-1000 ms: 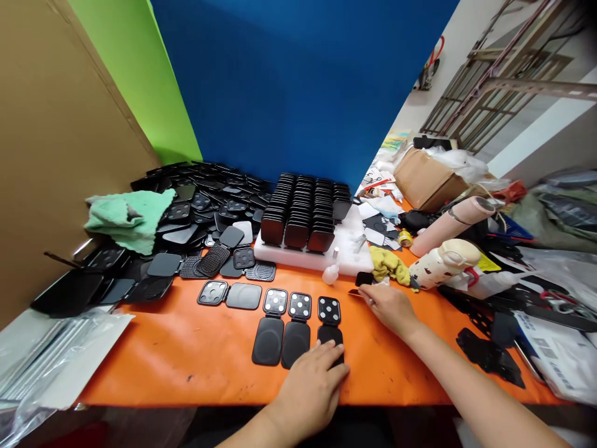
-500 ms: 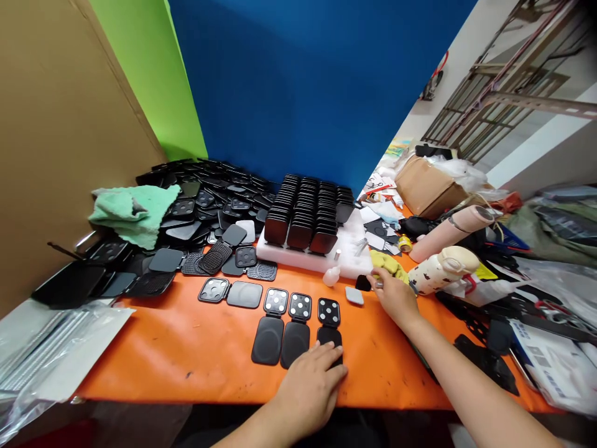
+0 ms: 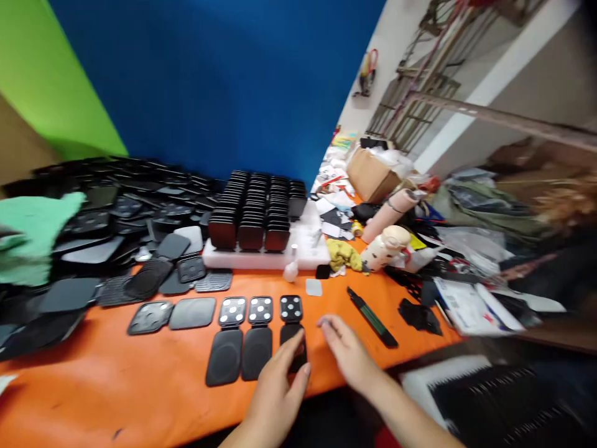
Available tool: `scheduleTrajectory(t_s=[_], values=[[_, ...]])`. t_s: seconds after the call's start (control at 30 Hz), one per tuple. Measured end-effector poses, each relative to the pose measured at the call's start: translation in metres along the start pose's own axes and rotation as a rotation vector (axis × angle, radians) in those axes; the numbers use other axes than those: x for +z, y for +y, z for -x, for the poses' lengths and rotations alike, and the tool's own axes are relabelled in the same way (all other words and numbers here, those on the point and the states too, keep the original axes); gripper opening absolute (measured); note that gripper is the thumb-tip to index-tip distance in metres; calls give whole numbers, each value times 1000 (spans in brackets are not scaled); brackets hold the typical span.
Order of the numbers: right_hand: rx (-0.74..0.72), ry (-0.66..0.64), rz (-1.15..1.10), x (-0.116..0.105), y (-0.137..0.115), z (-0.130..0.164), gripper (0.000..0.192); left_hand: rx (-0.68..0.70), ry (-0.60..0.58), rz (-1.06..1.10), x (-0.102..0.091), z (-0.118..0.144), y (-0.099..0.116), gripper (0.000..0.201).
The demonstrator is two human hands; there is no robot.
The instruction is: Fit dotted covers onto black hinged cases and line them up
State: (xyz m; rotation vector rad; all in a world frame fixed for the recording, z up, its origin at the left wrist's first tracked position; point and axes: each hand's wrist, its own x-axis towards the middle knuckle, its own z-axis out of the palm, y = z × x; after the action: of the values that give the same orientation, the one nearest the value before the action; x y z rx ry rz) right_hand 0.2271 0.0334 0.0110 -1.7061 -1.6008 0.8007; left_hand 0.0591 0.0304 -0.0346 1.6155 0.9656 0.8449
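Note:
My left hand (image 3: 280, 389) rests at the near end of a black hinged case (image 3: 291, 308), thumb and fingers apart over its lower panel. This case lies unfolded, its upper half showing several pale round dots. Two similar cases, one in the middle (image 3: 260, 311) and one at the left (image 3: 232, 311), lie unfolded beside it. To the right, my right hand (image 3: 347, 354) hovers above the orange table with thumb and forefinger pinched together; blur hides what they hold, if anything. Beyond it lie a pale square pad (image 3: 314, 287) and a small black square (image 3: 322, 272).
Rows of black plates (image 3: 249, 214) stand on a white foam block (image 3: 308, 249), with a small squeeze bottle (image 3: 291, 269) before it. A heap of black cases (image 3: 125, 205) fills the back left. A dark green stick-like tool (image 3: 372, 317) and a patterned bottle (image 3: 385, 247) are right.
My right hand has drawn back from beside the small black square towards my left hand. My left hand has lifted its fingers apart. The view has swung right.

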Motion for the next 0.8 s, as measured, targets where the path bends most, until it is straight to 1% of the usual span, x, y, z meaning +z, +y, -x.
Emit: scheduleTrajectory(t_s=[0.03, 0.07, 0.1, 0.13, 0.17, 0.2, 0.23, 0.27, 0.3, 0.33, 0.43, 0.5, 0.53, 0.57, 0.6, 0.67, 0.73, 0.8], values=[[-11, 6, -46, 9, -9, 12, 28, -73, -9, 158, 4, -3, 2, 53], [-55, 26, -55, 17, -17, 22, 26, -136, -21, 290, 9, -5, 4, 60], [-129, 53, -16, 23, -23, 28, 24, -186, -31, 388, 13, -7, 6, 64], [-209, 59, 38, 24, -26, 32, 22, -227, -31, 446, 16, -9, 8, 64], [-279, 59, 105, 21, -26, 33, 23, -270, -28, 472, 18, -9, 10, 62], [-319, 66, 183, 11, -22, 32, 24, -310, -27, 480, 19, -9, 12, 58], [-310, 88, 266, -5, -14, 29, 26, -343, -30, 479, 19, -8, 13, 55], [-267, 134, 353, -27, -2, 26, 28, -371, -43, 466, 19, -7, 13, 53], [-136, 260, 459, -55, 12, 22, 27, -388, -55, 434, 19, -6, 13, 51], [39, 397, 569, -85, 29, 18, 27, -391, -59, 383, 18, -4, 13, 49], [308, 618, 681, -178, 80, 11, 36, -303, -26, 183, 13, 2, 13, 41], [473, 740, 727, -224, 108, 9, 41, -208, -19, 72, 10, 4, 13, 35], [535, 763, 731, -241, 119, 8, 38, -161, -28, 29, 8, 4, 12, 32], [575, 767, 726, -255, 128, 7, 31, -118, -42, -8, 7, 5, 10, 30], [607, 771, 714, -266, 136, 6, 23, -81, -57, -38, 5, 5, 8, 29], [644, 811, 690, -286, 146, 2, 16, -29, -68, -80, 5, 6, 4, 27], [649, 918, 680, -303, 153, -2, 19, -14, -58, -100, 5, 6, 0, 28], [597, 1034, 684, -318, 157, -4, 24, -32, -56, -108, 5, 7, -3, 28]])
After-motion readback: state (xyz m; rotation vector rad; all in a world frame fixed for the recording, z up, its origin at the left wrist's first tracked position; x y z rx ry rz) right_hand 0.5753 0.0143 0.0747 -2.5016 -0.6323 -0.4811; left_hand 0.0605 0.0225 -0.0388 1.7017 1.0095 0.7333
